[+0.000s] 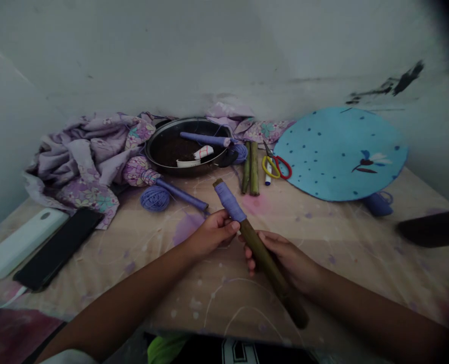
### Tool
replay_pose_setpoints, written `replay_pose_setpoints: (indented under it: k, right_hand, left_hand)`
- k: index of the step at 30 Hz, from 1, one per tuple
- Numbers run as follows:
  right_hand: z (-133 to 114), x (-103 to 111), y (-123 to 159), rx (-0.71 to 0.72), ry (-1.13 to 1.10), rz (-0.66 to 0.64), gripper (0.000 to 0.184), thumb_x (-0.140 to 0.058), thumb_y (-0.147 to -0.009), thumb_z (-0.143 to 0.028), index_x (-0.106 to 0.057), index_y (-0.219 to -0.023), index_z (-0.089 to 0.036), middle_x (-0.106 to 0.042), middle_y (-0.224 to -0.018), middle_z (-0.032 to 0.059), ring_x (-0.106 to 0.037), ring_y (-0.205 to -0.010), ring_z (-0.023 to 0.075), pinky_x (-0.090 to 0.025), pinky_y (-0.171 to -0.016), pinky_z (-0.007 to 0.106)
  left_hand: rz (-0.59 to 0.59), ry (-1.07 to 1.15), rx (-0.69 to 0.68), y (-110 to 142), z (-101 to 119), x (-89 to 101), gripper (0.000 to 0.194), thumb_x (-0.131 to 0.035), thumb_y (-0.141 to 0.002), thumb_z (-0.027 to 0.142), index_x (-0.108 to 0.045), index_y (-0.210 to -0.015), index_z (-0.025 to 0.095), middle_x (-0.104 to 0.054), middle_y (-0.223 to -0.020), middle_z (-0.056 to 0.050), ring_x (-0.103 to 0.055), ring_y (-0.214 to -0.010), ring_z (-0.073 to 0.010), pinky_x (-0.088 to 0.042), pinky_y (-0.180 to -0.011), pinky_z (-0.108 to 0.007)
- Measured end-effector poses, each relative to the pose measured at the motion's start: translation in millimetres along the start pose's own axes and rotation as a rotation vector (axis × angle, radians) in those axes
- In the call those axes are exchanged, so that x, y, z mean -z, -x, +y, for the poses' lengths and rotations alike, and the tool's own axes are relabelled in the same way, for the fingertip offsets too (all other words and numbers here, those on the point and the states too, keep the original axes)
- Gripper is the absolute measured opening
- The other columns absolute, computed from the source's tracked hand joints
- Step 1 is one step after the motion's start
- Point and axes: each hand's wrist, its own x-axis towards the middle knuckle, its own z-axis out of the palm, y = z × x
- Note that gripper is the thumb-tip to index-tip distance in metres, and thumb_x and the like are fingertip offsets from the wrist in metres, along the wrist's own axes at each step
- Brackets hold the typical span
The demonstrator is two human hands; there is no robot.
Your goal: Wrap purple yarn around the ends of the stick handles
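Observation:
Between my two hands is a brown-green stick (271, 265), tilted, its far end wrapped in purple yarn (230, 201). My left hand (220, 230) pinches at the lower edge of the wrapping, thumb on top. Lower down, my right hand (281, 253) curls its fingers around the bare part of the stick. A purple yarn ball (155, 198) lies to the left, beside a yarn-wrapped stick (182, 194) with a floral cloth head. Past the held stick lie two bare green sticks (250, 169), and next to them scissors (276, 166) with yellow and red handles.
A dark pan (163, 164) at the back holds another purple-wrapped stick (205, 139). Floral cloth (84, 156) is heaped at left, with a phone (59, 250) and a white power bank (23, 242) before it. A blue round board (334, 156) leans at right; a dark object (432, 228) juts in.

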Motion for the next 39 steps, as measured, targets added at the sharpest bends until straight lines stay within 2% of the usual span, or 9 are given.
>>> replay_pose_setpoints:
  k: [3, 6, 10, 14, 22, 26, 29, 33, 39]
  right_hand:
    - [3.3, -2.9, 0.9, -0.022, -0.053, -0.002, 0.028, -0.059, -0.085, -0.039, -0.055, -0.104, -0.019, -0.066, -0.083, 0.0050, -0.063, -0.063, 0.0142, -0.055, -0.049, 0.026]
    - [5.3, -4.1, 1.7, 0.047, -0.009, -0.017, 0.036, -0.067, -0.078, -0.041, -0.053, -0.102, -0.019, -0.063, -0.083, 0.0044, -0.062, -0.067, 0.0157, -0.055, -0.044, 0.025]
    - [5.7, -4.3, 1.3, 0.025, 0.019, -0.018, 0.025, -0.066, -0.081, -0.035, -0.054, -0.093, -0.017, -0.062, -0.073, 0.0019, -0.059, -0.057, 0.0115, -0.055, -0.045, 0.023]
    - [5.1, -5.3, 0.7, -0.009, -0.055, -0.011, 0.025, -0.066, -0.081, -0.036, -0.059, -0.090, -0.015, -0.064, -0.078, 0.0039, -0.061, -0.061, 0.0112, -0.055, -0.050, 0.023]
    - [6.6, -5.9, 0.1, -0.030, -0.082, -0.036, 0.029, -0.057, -0.087, -0.042, -0.061, -0.089, -0.013, -0.063, -0.080, 0.0051, -0.062, -0.064, 0.0123, -0.054, -0.060, 0.026]
    - [9.1, -5.1, 0.1, 0.031, -0.027, -0.053, 0.035, -0.064, -0.080, -0.046, -0.058, -0.096, -0.016, -0.060, -0.085, 0.0037, -0.059, -0.062, 0.0123, -0.053, -0.052, 0.025]
    - [9.3, -3.9, 0.6, 0.050, -0.006, -0.032, 0.031, -0.072, -0.075, -0.036, -0.055, -0.093, -0.018, -0.058, -0.076, -0.0007, -0.057, -0.057, 0.0100, -0.050, -0.047, 0.021]
    - [7.3, -2.7, 0.6, 0.012, -0.023, -0.006, 0.024, -0.067, -0.080, -0.035, -0.056, -0.089, -0.016, -0.063, -0.079, 0.0017, -0.059, -0.056, 0.0084, -0.048, -0.050, 0.019]
    - [8.1, -3.0, -1.0, 0.023, -0.035, -0.084, 0.030, -0.055, -0.088, -0.042, -0.061, -0.095, -0.013, -0.065, -0.092, 0.0088, -0.064, -0.074, 0.0134, -0.053, -0.066, 0.027]
  left_hand:
    - [0.014, -0.018, 0.014, -0.2, -0.2, -0.4, 0.043, -0.070, -0.069, 0.046, -0.052, -0.089, 0.013, -0.040, -0.055, 0.008, -0.023, -0.042, -0.0021, -0.013, -0.042, -0.020]
    - [0.021, -0.034, 0.035, 0.0, -0.5, -0.8, 0.046, -0.072, -0.066, 0.048, -0.052, -0.088, 0.014, -0.040, -0.057, 0.008, -0.025, -0.043, -0.0027, -0.014, -0.044, -0.020]
    - [0.028, -0.031, 0.045, 0.9, 0.3, -1.8, 0.047, -0.072, -0.065, 0.048, -0.052, -0.089, 0.013, -0.043, -0.057, 0.008, -0.025, -0.043, -0.0023, -0.013, -0.043, -0.020]
    - [0.002, 0.002, 0.036, 1.1, 1.8, -2.7, 0.047, -0.072, -0.067, 0.046, -0.053, -0.093, 0.012, -0.043, -0.054, 0.008, -0.024, -0.042, -0.0021, -0.013, -0.043, -0.020]
    - [-0.065, 0.024, 0.019, 2.2, 0.8, -0.7, 0.042, -0.069, -0.072, 0.044, -0.053, -0.094, 0.012, -0.056, -0.060, 0.001, -0.041, -0.045, -0.0044, -0.019, -0.045, -0.019]
    - [-0.041, -0.002, 0.042, 1.2, -0.6, 0.5, 0.044, -0.071, -0.069, 0.045, -0.053, -0.092, 0.012, -0.060, -0.064, -0.001, -0.050, -0.052, -0.0081, -0.024, -0.048, -0.019]
    - [0.000, -0.019, 0.050, 0.2, -0.8, 0.8, 0.047, -0.075, -0.064, 0.046, -0.055, -0.090, 0.012, -0.057, -0.066, 0.001, -0.043, -0.049, -0.0049, -0.021, -0.046, -0.019]
    - [0.025, -0.024, 0.069, 0.8, 0.0, -0.2, 0.049, -0.075, -0.064, 0.046, -0.055, -0.091, 0.011, -0.049, -0.060, 0.005, -0.033, -0.044, -0.0026, -0.015, -0.044, -0.019]
    - [-0.041, 0.014, 0.058, 2.9, 0.6, -1.7, 0.045, -0.072, -0.069, 0.045, -0.053, -0.095, 0.012, -0.054, -0.059, 0.003, -0.048, -0.049, -0.0085, -0.030, -0.049, -0.021]
